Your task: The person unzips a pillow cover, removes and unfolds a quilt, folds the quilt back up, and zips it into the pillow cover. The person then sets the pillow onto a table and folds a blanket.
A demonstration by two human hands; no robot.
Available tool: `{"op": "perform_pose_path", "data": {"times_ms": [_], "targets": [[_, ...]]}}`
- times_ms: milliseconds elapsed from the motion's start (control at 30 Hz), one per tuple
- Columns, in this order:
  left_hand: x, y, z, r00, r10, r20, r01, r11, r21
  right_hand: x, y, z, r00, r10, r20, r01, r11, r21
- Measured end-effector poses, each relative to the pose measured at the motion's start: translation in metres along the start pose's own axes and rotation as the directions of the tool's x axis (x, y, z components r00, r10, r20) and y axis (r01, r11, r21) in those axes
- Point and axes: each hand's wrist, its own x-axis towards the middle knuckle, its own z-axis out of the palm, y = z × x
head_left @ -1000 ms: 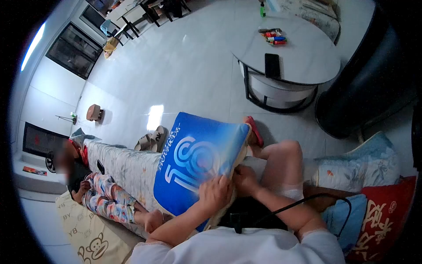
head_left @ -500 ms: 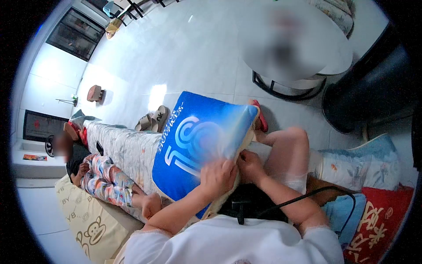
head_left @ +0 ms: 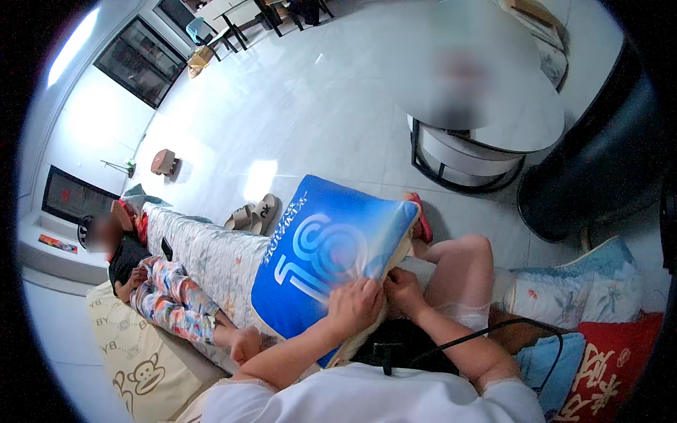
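Head view: blue cushion (head_left: 296,247) tilted, beside bent leg (head_left: 464,268).
L hand (head_left: 355,307): grip closed on cushion edge.
R hand (head_left: 406,290): grip pinching same edge, nr L.
Edge: prob. best kept taut btwn both.

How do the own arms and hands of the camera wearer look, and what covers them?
The left hand and right hand are bare; no gloves or watch show. Short white sleeves with a lace-like hem leave both forearms uncovered. A black cable crosses the right one.
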Motion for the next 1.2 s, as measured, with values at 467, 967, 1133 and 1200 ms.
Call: {"op": "perform_pose_path", "data": {"times_ms": [467, 967, 1133, 1200], "targets": [[-0.003, -0.006, 0.012, 0.992, -0.004, -0.128, 0.001, 1.000, -0.020, 0.001, 0.028, -0.006, 0.989, 0.140, 0.057, -0.140, 0.990, -0.005], [-0.003, 0.000, 0.013, 0.983, -0.137, -0.124, 0.157, 0.973, 0.168, 0.006, 0.024, -0.023, 0.988, 0.141, 0.061, -0.151, 0.965, 0.214], [0.004, -0.009, -0.014, 0.999, -0.035, -0.020, 0.035, 0.999, -0.011, 0.001, -0.028, -0.042, 0.985, -0.118, 0.122, 0.119, 0.993, 0.000], [0.020, -0.001, -0.043, 0.998, 0.008, -0.055, -0.011, 0.999, -0.048, -0.013, -0.071, -0.060, 0.988, -0.132, 0.082, 0.146, 0.971, -0.192]]}}
